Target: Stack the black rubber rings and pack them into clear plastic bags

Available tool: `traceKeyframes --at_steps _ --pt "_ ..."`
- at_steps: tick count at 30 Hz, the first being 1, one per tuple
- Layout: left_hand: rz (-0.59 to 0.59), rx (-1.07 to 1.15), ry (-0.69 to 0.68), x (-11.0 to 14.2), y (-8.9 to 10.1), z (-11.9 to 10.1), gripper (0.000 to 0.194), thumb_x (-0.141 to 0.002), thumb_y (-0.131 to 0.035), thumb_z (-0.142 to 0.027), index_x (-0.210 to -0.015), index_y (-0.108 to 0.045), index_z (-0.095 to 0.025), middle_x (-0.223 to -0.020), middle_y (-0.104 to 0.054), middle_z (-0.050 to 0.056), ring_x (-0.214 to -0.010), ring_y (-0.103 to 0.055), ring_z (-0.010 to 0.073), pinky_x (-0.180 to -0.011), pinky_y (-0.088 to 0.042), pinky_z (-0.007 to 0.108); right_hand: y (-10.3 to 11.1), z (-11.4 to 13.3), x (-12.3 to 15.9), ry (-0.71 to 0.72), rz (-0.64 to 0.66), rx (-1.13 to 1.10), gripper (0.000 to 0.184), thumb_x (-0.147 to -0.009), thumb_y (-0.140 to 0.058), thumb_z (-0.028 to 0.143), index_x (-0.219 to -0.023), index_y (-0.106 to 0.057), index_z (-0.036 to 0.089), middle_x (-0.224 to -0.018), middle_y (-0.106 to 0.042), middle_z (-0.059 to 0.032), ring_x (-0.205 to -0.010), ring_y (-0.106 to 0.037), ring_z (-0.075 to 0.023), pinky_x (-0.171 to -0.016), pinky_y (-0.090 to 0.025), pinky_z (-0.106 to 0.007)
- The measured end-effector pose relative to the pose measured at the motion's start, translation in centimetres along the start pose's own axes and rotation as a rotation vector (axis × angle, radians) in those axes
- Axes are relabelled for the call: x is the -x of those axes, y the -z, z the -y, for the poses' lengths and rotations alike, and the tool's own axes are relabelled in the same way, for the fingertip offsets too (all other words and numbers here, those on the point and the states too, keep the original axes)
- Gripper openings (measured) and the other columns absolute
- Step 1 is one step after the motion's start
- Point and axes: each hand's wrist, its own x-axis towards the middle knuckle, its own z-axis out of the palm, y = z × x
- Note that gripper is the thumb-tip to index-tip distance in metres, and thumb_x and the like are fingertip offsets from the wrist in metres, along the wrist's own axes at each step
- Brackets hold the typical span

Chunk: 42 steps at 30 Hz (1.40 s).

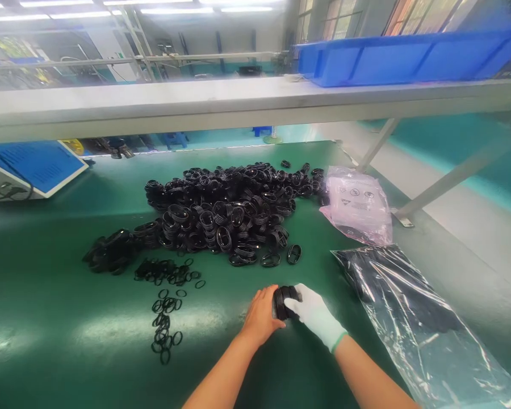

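Observation:
Between my two hands is a bundle of black coiled cables [284, 302], held just above or on the green tabletop. My bare left hand [262, 312] grips its left end, with thumb and fingers on either side. On the right end my right hand [314, 314], in a white glove with a green cuff, is closed around the bundle. Beyond them lies a big heap of black coiled cables [223, 213], with a few single coils at its front edge. Small black rings [166, 321] are scattered left of my hands, below a denser pile of the same rings [164, 271].
A clear plastic bag [409, 307] with dark contents lies at the right, below a pink bag [357, 199]. A blue-topped box [34, 165] stands far left. Across the back runs a raised shelf [174, 102] carrying a blue bin [409, 59]; its metal leg [443, 176] meets the table.

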Motion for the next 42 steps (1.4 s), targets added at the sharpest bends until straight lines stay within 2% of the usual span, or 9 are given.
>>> traceKeyframes --at_steps 6,9,11,14,18,23,26,32,42 --pt "-0.044 0.087 0.000 -0.3 2.3 0.1 0.079 -0.051 -0.075 -0.028 -0.122 -0.041 -0.025 -0.121 -0.050 0.004 -0.096 -0.052 0.0208 -0.083 -0.039 0.031 -1.1 1.0 0.0 -0.098 -0.047 0.180 0.033 -0.058 -0.060 0.035 -0.082 -0.043 0.020 -0.088 -0.054 -0.0069 -0.079 -0.054 -0.0208 -0.063 -0.039 -0.028" --pt "-0.368 0.070 0.144 -1.7 5.6 0.1 0.042 -0.075 -0.054 -0.034 -0.114 -0.046 -0.022 -0.102 -0.057 0.004 -0.077 -0.055 0.0147 -0.070 -0.041 0.028 -1.2 0.9 0.0 -0.115 -0.020 0.186 0.032 -0.059 -0.058 0.037 -0.080 -0.041 0.022 -0.087 -0.054 -0.0058 -0.077 -0.054 -0.0203 -0.062 -0.039 -0.028" --pt "-0.534 -0.207 0.153 -3.2 7.7 0.0 0.027 -0.082 -0.042 -0.027 -0.107 -0.050 -0.021 -0.094 -0.057 0.005 -0.081 -0.054 0.0163 -0.071 -0.039 0.029 -1.0 0.9 0.1 -0.113 -0.006 0.186 0.029 -0.060 -0.057 0.037 -0.079 -0.040 0.022 -0.087 -0.053 -0.0051 -0.076 -0.054 -0.0198 -0.062 -0.039 -0.028" --pt "-0.479 -0.608 0.040 -5.4 9.7 -0.6 0.019 -0.081 -0.040 -0.018 -0.093 -0.056 -0.019 -0.089 -0.057 0.006 -0.088 -0.050 0.0208 -0.075 -0.036 0.033 -0.9 0.9 0.2 -0.095 -0.008 0.190 0.028 -0.061 -0.056 0.036 -0.078 -0.039 0.022 -0.086 -0.053 -0.0051 -0.077 -0.053 -0.0197 -0.063 -0.039 -0.028" --pt "-0.401 -0.682 -0.041 -5.3 10.7 -0.9 0.017 -0.081 -0.041 -0.014 -0.084 -0.056 -0.020 -0.084 -0.055 0.005 -0.085 -0.048 0.0197 -0.073 -0.034 0.033 -1.0 0.9 0.3 -0.092 -0.017 0.187 0.029 -0.061 -0.057 0.037 -0.078 -0.039 0.022 -0.086 -0.052 -0.0051 -0.077 -0.053 -0.0196 -0.064 -0.039 -0.028" --pt "-0.036 -0.743 -0.350 0.0 9.0 0.8 0.018 -0.082 -0.040 -0.015 -0.086 -0.055 -0.024 -0.087 -0.053 0.000 -0.083 -0.048 0.0156 -0.069 -0.035 0.027 -0.8 1.1 0.4 -0.082 -0.016 0.189 0.031 -0.061 -0.058 0.037 -0.082 -0.041 0.021 -0.089 -0.053 -0.0064 -0.081 -0.054 -0.0204 -0.066 -0.039 -0.028" --pt "0.143 -0.714 -0.329 2.5 6.9 1.3 0.022 -0.078 -0.041 -0.011 -0.087 -0.056 -0.024 -0.090 -0.054 0.000 -0.083 -0.049 0.0154 -0.069 -0.037 0.026 -0.7 1.0 0.3 -0.073 -0.016 0.209 0.031 -0.062 -0.059 0.036 -0.083 -0.043 0.021 -0.091 -0.053 -0.0074 -0.084 -0.054 -0.0210 -0.069 -0.039 -0.028" --pt "0.080 -0.530 0.069 2.0 3.8 -0.4 0.086 -0.048 -0.073 -0.017 -0.126 -0.037 -0.015 -0.126 -0.041 0.015 -0.111 -0.041 0.0324 -0.092 -0.034 0.043 -1.1 0.4 -0.1 -0.063 -0.025 0.227 0.031 -0.062 -0.059 0.037 -0.082 -0.043 0.020 -0.089 -0.054 -0.0070 -0.082 -0.055 -0.0206 -0.067 -0.040 -0.028" --pt "-0.021 0.076 0.062 2.6 2.6 1.0 0.084 -0.054 -0.070 -0.016 -0.127 -0.033 -0.034 -0.118 -0.048 0.001 -0.108 -0.044 0.0219 -0.093 -0.034 0.034 -0.6 1.0 0.7 -0.041 -0.036 0.159 0.028 -0.064 -0.060 0.032 -0.087 -0.048 0.020 -0.090 -0.057 -0.0059 -0.083 -0.056 -0.0195 -0.066 -0.040 -0.027"
